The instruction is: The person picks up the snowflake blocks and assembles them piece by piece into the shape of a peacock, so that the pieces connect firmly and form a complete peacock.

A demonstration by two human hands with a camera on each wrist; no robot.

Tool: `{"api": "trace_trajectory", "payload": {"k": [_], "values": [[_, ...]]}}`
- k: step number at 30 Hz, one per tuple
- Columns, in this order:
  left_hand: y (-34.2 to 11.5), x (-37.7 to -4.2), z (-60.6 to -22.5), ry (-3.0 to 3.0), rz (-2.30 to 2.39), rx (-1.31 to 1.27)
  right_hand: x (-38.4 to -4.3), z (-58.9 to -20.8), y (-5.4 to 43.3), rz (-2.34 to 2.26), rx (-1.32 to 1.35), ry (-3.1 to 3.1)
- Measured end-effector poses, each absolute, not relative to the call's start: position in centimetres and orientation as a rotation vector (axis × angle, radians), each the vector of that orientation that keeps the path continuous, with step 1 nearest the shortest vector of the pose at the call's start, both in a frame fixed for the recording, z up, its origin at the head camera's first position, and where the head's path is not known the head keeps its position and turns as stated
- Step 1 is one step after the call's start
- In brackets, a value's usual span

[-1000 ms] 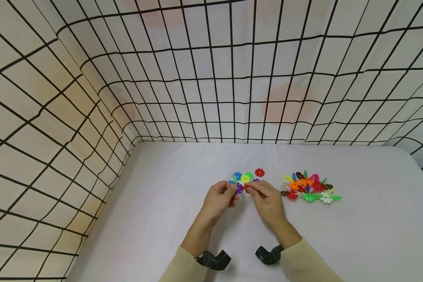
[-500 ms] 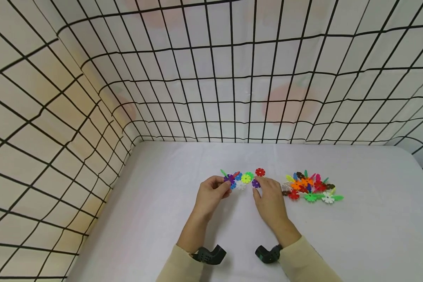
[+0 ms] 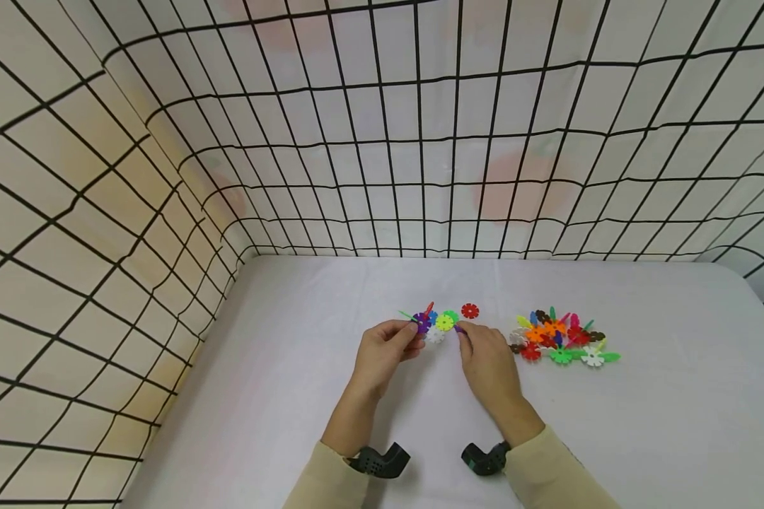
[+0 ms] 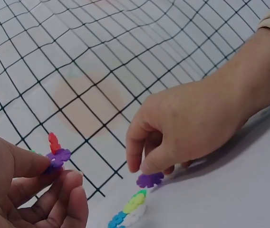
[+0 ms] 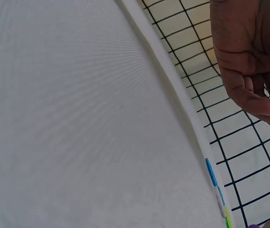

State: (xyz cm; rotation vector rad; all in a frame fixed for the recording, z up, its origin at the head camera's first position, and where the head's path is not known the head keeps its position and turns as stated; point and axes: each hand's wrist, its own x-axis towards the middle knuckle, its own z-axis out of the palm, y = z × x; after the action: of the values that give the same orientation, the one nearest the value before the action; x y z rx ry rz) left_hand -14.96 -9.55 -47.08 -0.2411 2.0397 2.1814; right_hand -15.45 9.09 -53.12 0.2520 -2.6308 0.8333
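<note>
My left hand [image 3: 385,353] pinches a purple snowflake disc [image 3: 422,323] between thumb and fingers, above the table. A red disc [image 4: 54,142] stands edge-up out of it, and a green disc [image 3: 405,314] sticks out on its left side. Opposite, my right hand [image 3: 492,360] pinches a second purple disc [image 4: 150,180] at its fingertips. Loose discs lie between the hands: a yellow disc [image 3: 444,323], a white disc [image 3: 435,336], a blue disc and a green one. Farther back lies a flat red disc [image 3: 470,311]. Only fingertips of my right hand show in the right wrist view.
Right of my right hand lies a cluster of joined-looking discs in several colours [image 3: 557,338]. The white tabletop [image 3: 261,396] is bordered at the back and left by a black grid net [image 3: 382,141] in front of pale cloth.
My left hand has moved left with the purple, red and green discs, and the right hand has let go of the red disc. My right hand has picked up another purple disc.
</note>
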Motion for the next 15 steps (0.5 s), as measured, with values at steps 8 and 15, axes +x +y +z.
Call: {"api": "trace_trajectory", "payload": {"k": [8, 15], "values": [[-9.3, -15.0, -47.4, 1.961, 2.277, -0.292, -14.8, -52.7, 8.5, 1.174, 0.293, -2.400], [-8.3, -14.8, -47.8, 1.847, 2.376, -0.321, -14.4, -52.6, 7.8, 1.414, 0.461, -2.135]]}}
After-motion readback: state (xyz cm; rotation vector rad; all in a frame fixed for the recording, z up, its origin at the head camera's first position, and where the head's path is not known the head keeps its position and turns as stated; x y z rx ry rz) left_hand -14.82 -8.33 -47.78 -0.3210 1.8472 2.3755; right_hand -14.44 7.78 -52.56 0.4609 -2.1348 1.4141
